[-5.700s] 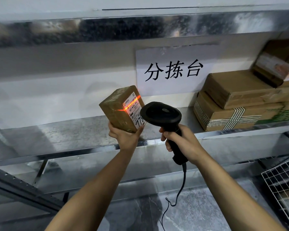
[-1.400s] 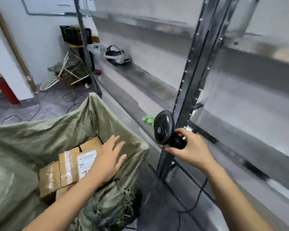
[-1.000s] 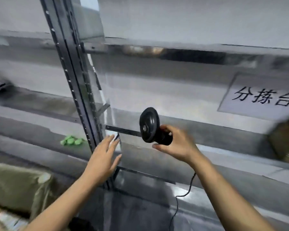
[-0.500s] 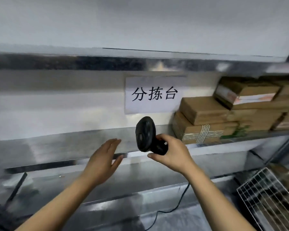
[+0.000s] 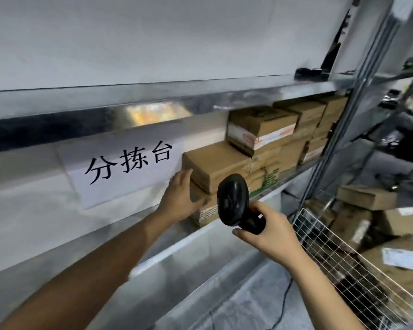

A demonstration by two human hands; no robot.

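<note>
My left hand (image 5: 179,198) lies flat, fingers straight, touching the box (image 5: 215,163) on the shelf (image 5: 177,241) at its 8 o'clock. My right hand (image 5: 270,234) clenches the scanner (image 5: 233,201), at the box's 5 o'clock.

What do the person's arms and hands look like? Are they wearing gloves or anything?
No gloves! The left hand and right hand are bare, with no rings or watch showing. The left forearm and right forearm are bare too, and no sleeve reaches into the picture.
</note>
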